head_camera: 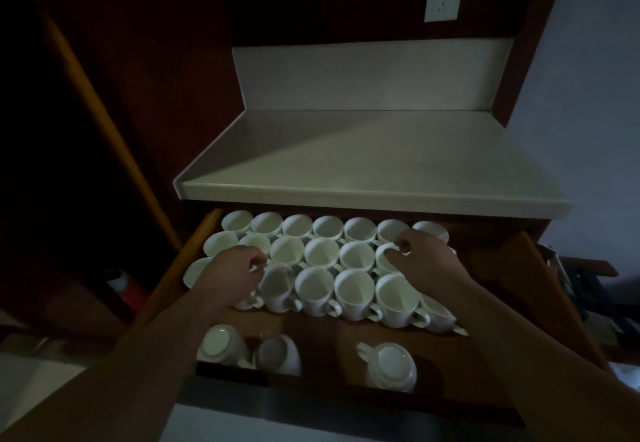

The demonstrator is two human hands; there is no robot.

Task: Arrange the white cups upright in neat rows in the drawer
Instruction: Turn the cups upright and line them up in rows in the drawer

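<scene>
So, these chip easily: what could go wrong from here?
The left hand pinches a blurred cup, the right hand a second-row cup; the rows are tightly packed, so shifting either may knock neighbours. Both forearms pass close to three upturned cups in front and could bump them.

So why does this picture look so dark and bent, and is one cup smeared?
Head view: dim overall, with the corners fading to near black; a slanting shadow crosses the countertop; the wide lens splays the drawer sides outward; the left hand pinches a smeared cup, which is motion blur; the right hand grips a crisp cup.
</scene>
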